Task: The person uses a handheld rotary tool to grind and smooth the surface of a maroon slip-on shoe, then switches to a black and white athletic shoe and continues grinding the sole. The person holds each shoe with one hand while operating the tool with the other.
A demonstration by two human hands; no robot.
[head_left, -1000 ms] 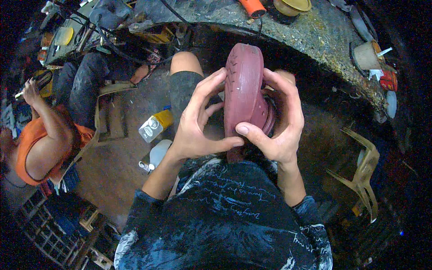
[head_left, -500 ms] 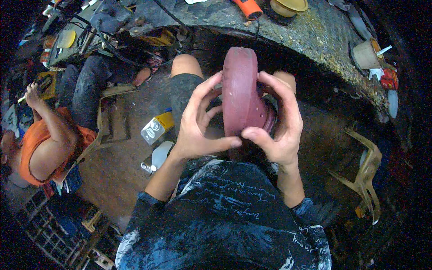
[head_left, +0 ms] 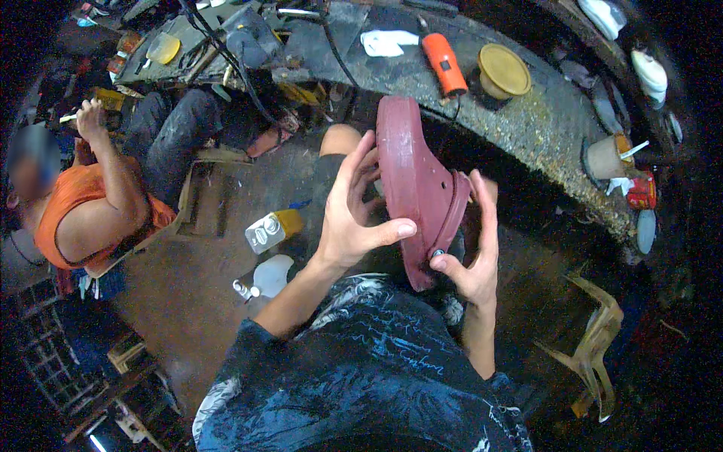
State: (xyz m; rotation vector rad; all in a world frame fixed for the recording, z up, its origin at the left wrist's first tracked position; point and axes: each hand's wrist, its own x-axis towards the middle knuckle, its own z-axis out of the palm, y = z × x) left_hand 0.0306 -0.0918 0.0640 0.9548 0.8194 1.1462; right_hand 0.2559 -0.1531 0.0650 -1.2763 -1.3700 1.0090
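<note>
A dark red rubber clog (head_left: 410, 166) is held up on its side in front of my lap, toe pointing away from me, its sole edge facing left. My left hand (head_left: 350, 211) grips it by the sole side, thumb laid on the sole and fingers around the far side, partly hidden. On the other side, my right hand (head_left: 474, 260) is at the heel strap (head_left: 454, 211), its thumb by the strap's round rivet (head_left: 437, 255). The fingers of that hand curve behind the strap. A small hole shows in the clog's side.
Ahead is a worn workbench (head_left: 520, 139) bearing an orange power tool (head_left: 443, 64), a yellow lidded tub (head_left: 504, 71) and a white cloth (head_left: 388, 43). A yellow-and-silver can (head_left: 273, 230) and white bottle (head_left: 273, 275) stand at left. A person in orange (head_left: 98, 215) sits far left.
The clog has tilted, its heel swinging toward me and right, so more of its side and strap shows. My right hand has moved down to the strap rivet. The view has shifted.
</note>
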